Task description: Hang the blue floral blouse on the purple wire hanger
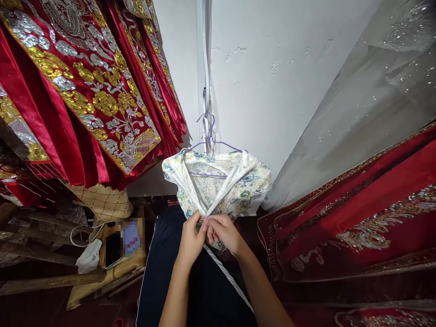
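Observation:
A white floral dress (pixel 243 188) with blue and yellow flowers hangs on a purple wire hanger (pixel 211 131) in front of me. Its two neckline edges meet low in a V. At that meeting point my left hand (pixel 193 236) pinches the fabric from the left. My right hand (pixel 223 231) is closed on the same spot from the right, its fingers touching those of the left. The exact fastening between the fingertips is hidden. From under the hands a white strip (pixel 228 272) trails down to the right across dark trousers (pixel 166 254).
Red garments with gold and silver sequins (pixel 105 102) hang at the left. Dark red beaded garments (pixel 340 218) and a pale sparkling gown (pixel 340 127) fill the right. A wooden stool (pixel 129 265) at lower left bears a phone (pixel 113 250). A white wall (pixel 259 68) stands behind.

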`<state>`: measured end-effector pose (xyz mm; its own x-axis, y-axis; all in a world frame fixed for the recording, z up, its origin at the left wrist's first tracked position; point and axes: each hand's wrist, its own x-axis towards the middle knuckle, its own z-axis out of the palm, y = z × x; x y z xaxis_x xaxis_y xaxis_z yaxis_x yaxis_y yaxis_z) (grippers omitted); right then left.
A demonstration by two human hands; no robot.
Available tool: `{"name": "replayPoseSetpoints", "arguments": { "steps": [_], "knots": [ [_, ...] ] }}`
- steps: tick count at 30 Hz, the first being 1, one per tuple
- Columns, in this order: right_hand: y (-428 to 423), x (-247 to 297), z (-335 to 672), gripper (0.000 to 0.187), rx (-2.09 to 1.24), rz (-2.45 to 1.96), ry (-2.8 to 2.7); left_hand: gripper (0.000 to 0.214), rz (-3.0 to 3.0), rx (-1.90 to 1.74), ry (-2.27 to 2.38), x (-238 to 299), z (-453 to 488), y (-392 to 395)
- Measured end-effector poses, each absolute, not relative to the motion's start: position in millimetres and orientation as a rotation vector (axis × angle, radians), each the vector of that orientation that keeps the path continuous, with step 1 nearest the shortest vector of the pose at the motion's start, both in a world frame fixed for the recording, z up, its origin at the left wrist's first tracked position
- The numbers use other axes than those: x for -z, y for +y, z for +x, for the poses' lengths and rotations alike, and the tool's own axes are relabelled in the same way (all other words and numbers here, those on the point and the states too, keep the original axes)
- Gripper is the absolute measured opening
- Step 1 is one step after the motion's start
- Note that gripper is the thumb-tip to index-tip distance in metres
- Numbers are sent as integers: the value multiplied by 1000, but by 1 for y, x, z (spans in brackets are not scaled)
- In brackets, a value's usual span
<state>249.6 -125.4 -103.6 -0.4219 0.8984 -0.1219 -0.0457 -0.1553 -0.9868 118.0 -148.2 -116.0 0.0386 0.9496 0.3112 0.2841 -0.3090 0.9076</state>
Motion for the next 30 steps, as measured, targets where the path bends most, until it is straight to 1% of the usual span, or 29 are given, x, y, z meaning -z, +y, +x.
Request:
{"name": "replayPoseSetpoints", "arguments": {
  "steps": [2, 4, 10, 13, 15, 19, 20, 22, 26, 28, 30],
  "knots": [
    [-123, 99, 254, 32, -1672, -1046, -1291, 19, 1699, -1286, 1314, 118, 121, -148],
    [-114, 86, 258, 32, -1604, -1072, -1211, 21, 1746, -1262, 1379, 122, 125, -149],
    [-57, 13, 257, 27, -1323, -958, -1120, 18, 1809, -1263, 1504, 143, 155, -153],
    [-50, -15, 252, 24, -1244, -894, -1110, 17, 1826, -1202, 1551, 153, 162, -155],
    [-55, -20, 249, 23, -1205, -859, -1089, 15, 1831, -1150, 1559, 160, 159, -154],
    [-71, -10, 249, 24, -1213, -811, -1053, 11, 1838, -1068, 1473, 161, 144, -144],
    [-73, -6, 249, 25, -1225, -805, -1067, 10, 1844, -1082, 1428, 155, 140, -140],
    [-75, -4, 251, 26, -1234, -799, -1112, 17, 1848, -1194, 1337, 132, 134, -130],
    [-74, -13, 258, 25, -1176, -799, -1205, 31, 1849, -1581, 1225, 57, 126, -105],
    [-74, -20, 260, 24, -1140, -805, -1258, 37, 1950, -1664, 1156, 20, 125, -92],
    [-76, -22, 259, 24, -1095, -792, -1284, 31, 2063, -1660, 1108, -5, 127, -81]
  ]
}}
